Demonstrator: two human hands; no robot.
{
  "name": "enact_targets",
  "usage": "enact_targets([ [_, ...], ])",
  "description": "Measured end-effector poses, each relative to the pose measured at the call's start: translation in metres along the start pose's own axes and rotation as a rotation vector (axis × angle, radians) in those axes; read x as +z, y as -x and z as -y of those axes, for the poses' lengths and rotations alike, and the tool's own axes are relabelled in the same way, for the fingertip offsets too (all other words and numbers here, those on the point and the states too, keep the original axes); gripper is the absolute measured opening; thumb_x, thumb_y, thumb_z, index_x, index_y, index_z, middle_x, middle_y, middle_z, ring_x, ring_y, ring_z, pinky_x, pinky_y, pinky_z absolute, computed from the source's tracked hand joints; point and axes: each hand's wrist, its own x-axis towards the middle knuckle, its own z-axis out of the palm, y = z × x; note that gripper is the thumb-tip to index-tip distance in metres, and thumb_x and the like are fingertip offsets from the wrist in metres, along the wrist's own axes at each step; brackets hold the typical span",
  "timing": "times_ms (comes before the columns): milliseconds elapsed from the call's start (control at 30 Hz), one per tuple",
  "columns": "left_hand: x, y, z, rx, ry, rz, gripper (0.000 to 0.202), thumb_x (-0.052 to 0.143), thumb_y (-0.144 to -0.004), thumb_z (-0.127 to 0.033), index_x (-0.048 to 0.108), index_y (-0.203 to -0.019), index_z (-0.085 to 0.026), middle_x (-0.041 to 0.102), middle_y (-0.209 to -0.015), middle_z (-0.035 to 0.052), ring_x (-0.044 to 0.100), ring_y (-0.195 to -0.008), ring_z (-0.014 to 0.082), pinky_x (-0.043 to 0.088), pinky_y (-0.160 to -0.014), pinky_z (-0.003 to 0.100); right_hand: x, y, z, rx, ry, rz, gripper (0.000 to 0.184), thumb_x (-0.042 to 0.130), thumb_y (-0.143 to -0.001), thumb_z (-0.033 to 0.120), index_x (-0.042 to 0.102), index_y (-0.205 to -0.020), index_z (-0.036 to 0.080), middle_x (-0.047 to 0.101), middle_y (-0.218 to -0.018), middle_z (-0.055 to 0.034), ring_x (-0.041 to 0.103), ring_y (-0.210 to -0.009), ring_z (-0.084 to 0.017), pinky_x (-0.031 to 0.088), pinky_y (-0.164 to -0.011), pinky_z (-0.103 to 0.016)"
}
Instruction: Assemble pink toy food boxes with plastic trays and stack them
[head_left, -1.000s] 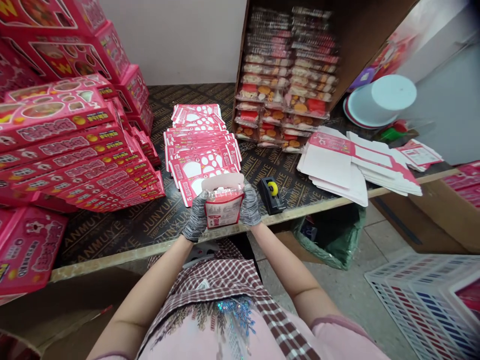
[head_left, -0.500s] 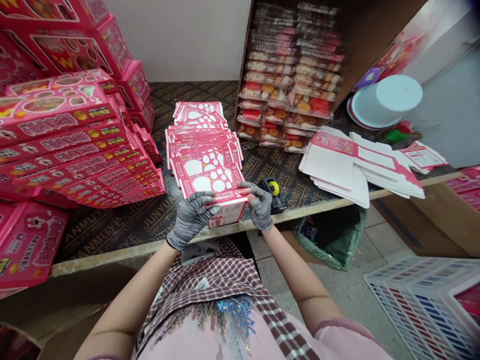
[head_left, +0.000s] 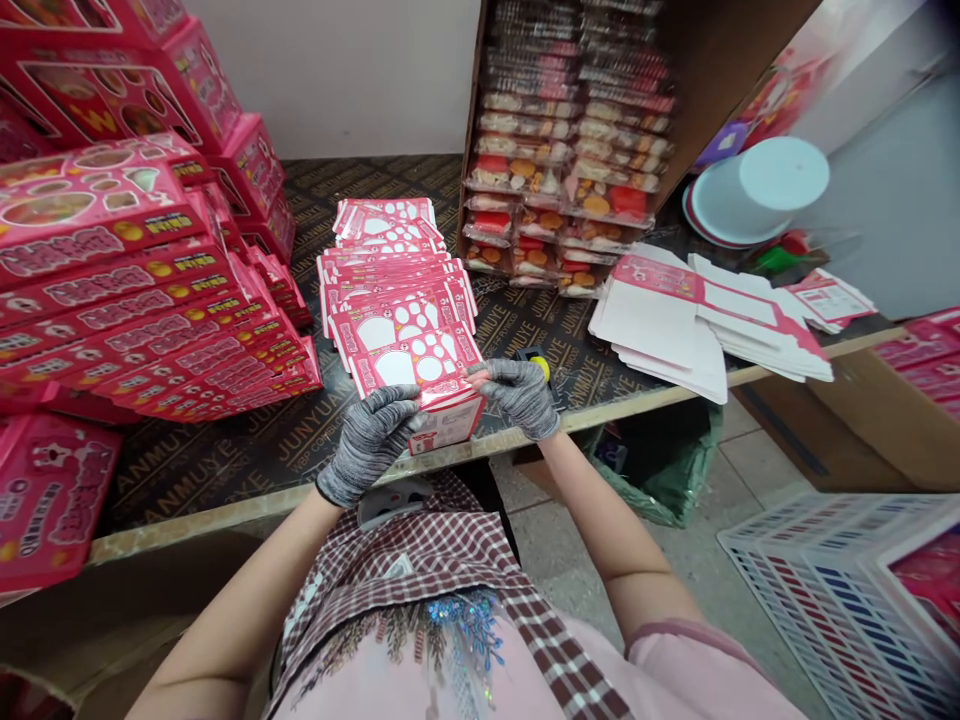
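The pink carton [head_left: 446, 424] — likely light, stiff, easily creased — is pinched at its upper corners, best held there, by left hand [head_left: 367, 440] and right hand [head_left: 519, 398] fingers.

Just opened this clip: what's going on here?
A person in grey gloves has both hands on a pink box at the table's front edge, the left hand and right hand fingering its top edge. Flat printed cartons lie just beyond it. A tape dispenser sits partly hidden behind the right hand, and boxes are stacked at left.
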Motion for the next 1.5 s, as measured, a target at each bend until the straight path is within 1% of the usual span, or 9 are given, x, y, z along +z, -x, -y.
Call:
enact_targets([
  [233,0.018,-0.010,-0.003,0.185,-0.244,0.134,0.022,0.057,-0.093,-0.023,0.074,-0.106,-0.017,0.077,-0.105,0.0125,0.074,-0.093,0.0244,0.061,-0.083,0.039,-0.003,0.034,-0.007,-0.216,0.161,0.036,0.035,0.066,-0.087,0.056,0.081,-0.100,0.028,0.077,-0.113,-0.0081,0.069,-0.115,-0.028,0.048,-0.110,-0.050],
  [333,0.030,-0.014,-0.007,0.162,-0.323,0.221,0.033,0.047,-0.095,-0.018,0.072,-0.118,-0.018,0.076,-0.112,0.0136,0.073,-0.096,0.0258,0.060,-0.083,0.039,-0.031,0.044,-0.018,-0.241,0.304,-0.151,0.045,0.055,-0.094,0.059,0.075,-0.116,0.025,0.072,-0.127,-0.0094,0.063,-0.126,-0.027,0.044,-0.114,-0.048],
  [467,0.034,-0.009,-0.001,0.154,-0.393,0.222,0.038,0.048,-0.093,-0.015,0.070,-0.123,-0.021,0.074,-0.117,0.0146,0.072,-0.100,0.0285,0.057,-0.083,0.041,-0.093,0.062,-0.058,-0.065,0.585,-0.569,0.039,0.054,-0.094,0.051,0.074,-0.110,0.022,0.068,-0.130,-0.0114,0.060,-0.127,-0.026,0.041,-0.114,-0.048],
  [633,0.035,-0.003,0.004,0.289,-0.485,0.173,0.045,0.052,-0.089,-0.009,0.070,-0.124,-0.029,0.074,-0.115,0.0127,0.071,-0.099,0.0288,0.055,-0.081,0.041,-0.132,0.076,-0.109,0.275,0.734,-0.400,0.020,0.075,-0.077,0.040,0.074,-0.079,0.020,0.074,-0.110,-0.0128,0.059,-0.125,-0.031,0.042,-0.110,-0.048],
  [767,0.037,-0.002,0.002,0.344,-0.545,0.136,0.043,0.053,-0.090,-0.011,0.071,-0.124,-0.029,0.074,-0.112,0.0125,0.070,-0.095,0.0282,0.053,-0.078,0.040,-0.127,0.067,-0.119,0.317,0.699,-0.300,0.008,0.074,-0.072,0.026,0.070,-0.066,0.021,0.075,-0.106,-0.0109,0.059,-0.125,-0.031,0.041,-0.110,-0.048],
  [933,0.036,-0.002,0.001,0.344,-0.554,0.135,0.041,0.057,-0.087,-0.013,0.072,-0.122,-0.028,0.075,-0.108,0.0122,0.070,-0.091,0.0271,0.053,-0.075,0.038,-0.121,0.065,-0.117,0.294,0.496,-0.523,0.010,0.071,-0.069,0.029,0.068,-0.067,0.020,0.074,-0.110,-0.0111,0.065,-0.109,-0.027,0.045,-0.105,-0.045],
  [1100,0.034,-0.006,0.002,0.307,-0.492,0.127,0.043,0.057,-0.086,-0.010,0.072,-0.122,-0.028,0.074,-0.111,0.0119,0.070,-0.094,0.0275,0.054,-0.076,0.038,-0.115,0.089,-0.119,0.425,0.281,-0.646,0.033,0.069,-0.068,0.040,0.075,-0.090,0.017,0.069,-0.075,-0.0012,0.061,-0.073,-0.017,0.052,-0.080,-0.036],
  [1333,0.035,-0.009,0.003,0.331,-0.523,0.138,0.038,0.057,-0.088,-0.013,0.072,-0.121,-0.025,0.075,-0.108,0.0148,0.071,-0.092,0.0296,0.054,-0.074,0.040,-0.097,0.104,-0.128,0.453,0.379,-0.730,0.024,0.070,-0.061,0.043,0.061,-0.056,0.021,0.067,-0.063,-0.0012,0.057,-0.070,-0.019,0.050,-0.082,-0.037],
  [1500,0.036,-0.007,0.001,0.306,-0.549,0.160,0.042,0.055,-0.088,-0.012,0.071,-0.123,-0.026,0.074,-0.112,0.0144,0.070,-0.095,0.0290,0.055,-0.076,0.040,-0.089,0.101,-0.116,0.402,0.391,-0.855,0.030,0.063,-0.066,0.050,0.056,-0.056,0.022,0.066,-0.067,-0.0039,0.059,-0.074,-0.020,0.049,-0.083,-0.039],
])
